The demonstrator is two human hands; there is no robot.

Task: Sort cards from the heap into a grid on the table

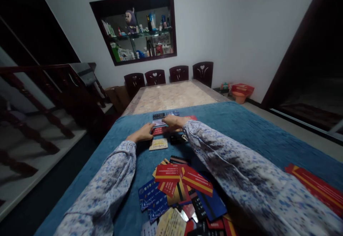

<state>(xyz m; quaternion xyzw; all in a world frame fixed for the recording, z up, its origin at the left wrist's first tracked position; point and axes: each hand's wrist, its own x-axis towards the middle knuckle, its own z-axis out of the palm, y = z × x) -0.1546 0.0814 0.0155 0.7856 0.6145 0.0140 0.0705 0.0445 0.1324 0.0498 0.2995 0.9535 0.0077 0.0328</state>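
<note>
My left hand reaches forward over the blue cloth, fingers stretched out, thumb apart from the index finger. Its fingertips are at the left edges of a pale card and a red card. Fingers bent, my right hand pinches the right side of the pale card. Around the hands lie a black card, a blue card, another red card, a cream card and a dark card. My right hand partly hides some of them.
A loose pile of mixed cards lies close to me between my forearms. Red printed packaging rests at the right on the blue cloth. Beyond the cloth, the bare tabletop runs towards several dark chairs. A stair railing stands left.
</note>
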